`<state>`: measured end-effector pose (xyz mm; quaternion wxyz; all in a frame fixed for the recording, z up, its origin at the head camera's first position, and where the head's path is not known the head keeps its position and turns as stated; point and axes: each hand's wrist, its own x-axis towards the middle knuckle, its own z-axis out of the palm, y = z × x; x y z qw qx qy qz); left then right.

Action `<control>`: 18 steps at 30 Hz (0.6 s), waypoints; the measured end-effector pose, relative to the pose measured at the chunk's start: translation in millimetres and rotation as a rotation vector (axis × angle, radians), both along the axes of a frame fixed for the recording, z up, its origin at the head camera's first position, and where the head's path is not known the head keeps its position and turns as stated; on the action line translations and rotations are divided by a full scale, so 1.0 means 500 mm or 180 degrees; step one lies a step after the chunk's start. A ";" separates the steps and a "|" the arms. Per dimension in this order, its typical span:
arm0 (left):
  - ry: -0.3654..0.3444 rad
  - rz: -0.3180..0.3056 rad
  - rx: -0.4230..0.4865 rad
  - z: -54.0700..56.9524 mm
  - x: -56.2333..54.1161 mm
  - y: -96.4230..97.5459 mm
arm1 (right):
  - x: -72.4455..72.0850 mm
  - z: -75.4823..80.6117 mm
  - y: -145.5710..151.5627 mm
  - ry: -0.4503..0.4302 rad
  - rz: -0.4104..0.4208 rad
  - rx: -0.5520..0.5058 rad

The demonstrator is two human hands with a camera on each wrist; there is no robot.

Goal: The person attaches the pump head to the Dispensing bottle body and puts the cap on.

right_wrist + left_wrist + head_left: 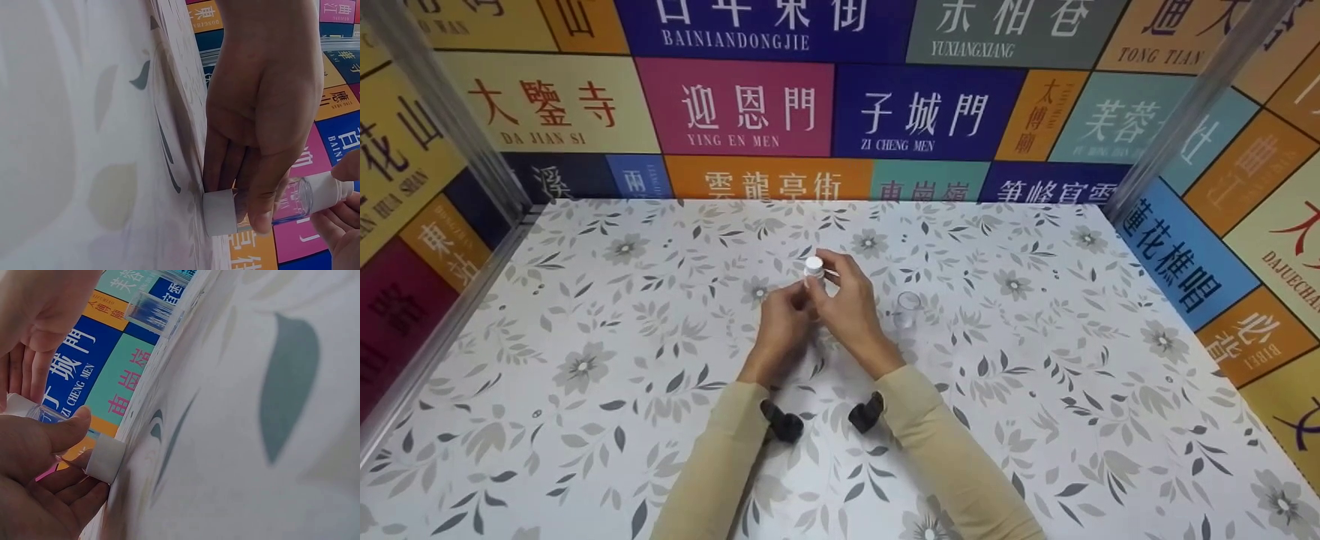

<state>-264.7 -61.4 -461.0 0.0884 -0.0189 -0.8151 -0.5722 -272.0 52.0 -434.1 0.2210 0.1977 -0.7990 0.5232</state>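
Note:
A small clear bottle (289, 199) with a white base (106, 458) and a white top (814, 265) stands upright between the two hands. Low on its body, just above the base, my left hand (784, 319) holds it between thumb and fingers. Higher up, the thumb and fingers of my right hand (847, 296) pinch the white top from both sides. The base is close over the table in the right wrist view. Fingers cover part of the clear body.
A clear plastic cup-like cylinder (907, 309) stands on the flower-patterned table (585, 450), just right of my right hand. Panels with colourful lettering (735, 105) close off the back and both sides. Black wrist cameras (784, 424) sit on the cuffs.

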 end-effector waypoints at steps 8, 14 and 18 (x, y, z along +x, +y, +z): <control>-0.0055 -0.0027 0.0167 -0.003 -0.003 0.002 | 0.001 0.001 0.004 0.0085 -0.0009 0.0024; -0.0133 -0.0011 0.0258 -0.002 0.000 0.003 | -0.001 0.000 0.003 0.0083 -0.0062 0.0022; -0.0146 -0.0002 0.0281 0.000 0.000 0.002 | -0.001 0.003 0.003 0.0069 -0.0034 0.0034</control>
